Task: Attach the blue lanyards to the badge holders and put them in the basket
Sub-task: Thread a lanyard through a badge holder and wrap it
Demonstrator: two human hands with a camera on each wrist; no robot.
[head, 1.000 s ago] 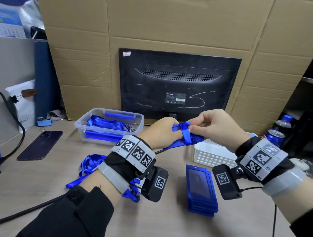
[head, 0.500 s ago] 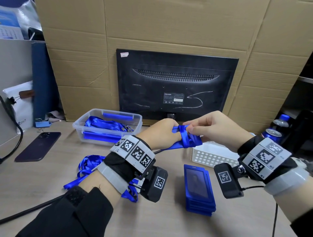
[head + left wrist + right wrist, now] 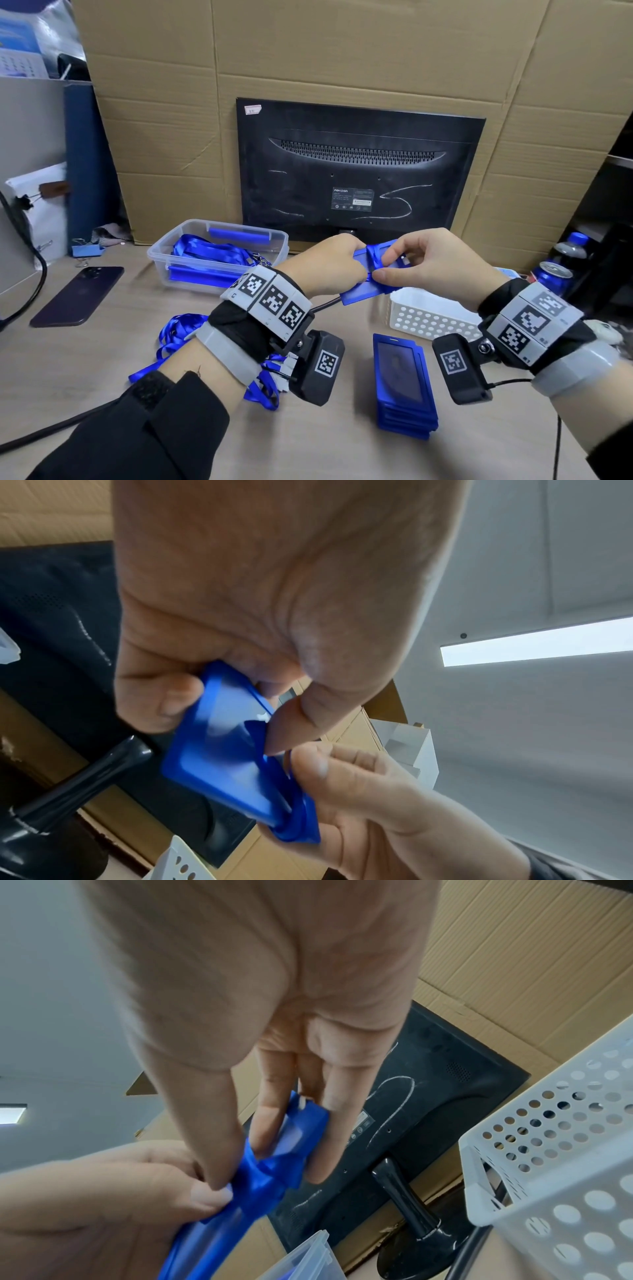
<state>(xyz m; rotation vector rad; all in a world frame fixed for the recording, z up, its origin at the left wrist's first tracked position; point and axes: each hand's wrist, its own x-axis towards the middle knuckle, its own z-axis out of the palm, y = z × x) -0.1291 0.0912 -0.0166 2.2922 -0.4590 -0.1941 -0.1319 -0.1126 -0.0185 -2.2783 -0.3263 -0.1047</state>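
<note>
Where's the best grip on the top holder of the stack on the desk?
Pinch the top badge holder by its long edges, coming from above. It lies flat on the stack, face up, so only its face and rim are exposed. Its right edge is offset from those below, probably giving fingers purchase.

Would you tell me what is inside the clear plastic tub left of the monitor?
The clear tub holds blue lanyards and blue badge holders; its bottom is covered.

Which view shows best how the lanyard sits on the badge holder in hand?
The head view: the lanyard crosses the badge holder held flat between both hands. The left wrist view shows the holder's window, the strap bunched at its edge. The right wrist view is blurred, showing only a strap crossing.
</note>
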